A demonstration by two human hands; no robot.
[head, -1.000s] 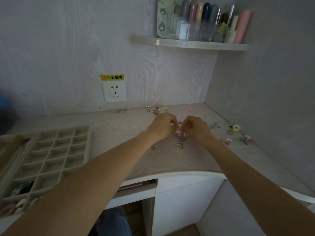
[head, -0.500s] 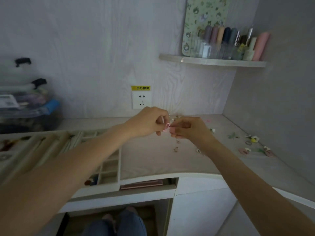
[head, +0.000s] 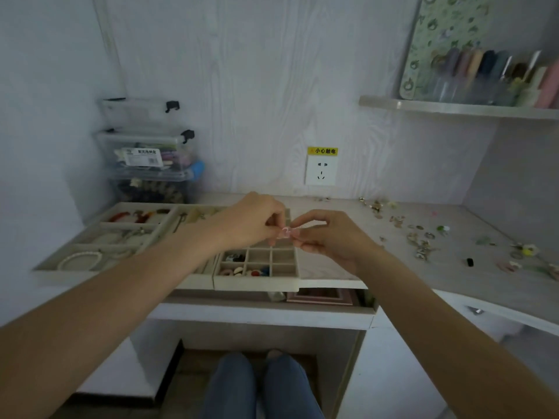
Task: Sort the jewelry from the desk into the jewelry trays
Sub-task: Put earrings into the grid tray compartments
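A small pink earring [head: 284,232] hangs in the air between my two hands. My left hand [head: 252,220] pinches its left side and my right hand [head: 325,234] pinches its right side. Both hands hover above the beige gridded jewelry tray [head: 257,282], whose front cells hold a few coloured pieces. A second beige tray [head: 102,225] to the left holds a pearl bracelet [head: 79,261], red items and chains. Several loose earrings and rings [head: 420,243] lie scattered on the desk [head: 393,273] to the right.
Stacked clear storage boxes [head: 148,152] stand against the wall at the back left. A wall socket [head: 321,173] sits behind the desk. A shelf [head: 453,108] with bottles hangs at the upper right. My knees [head: 263,385] show under the desk.
Both hands lifted the pink earring off the desk and carried it left, over the gridded tray. My view turned left, bringing the trays and storage boxes into sight.
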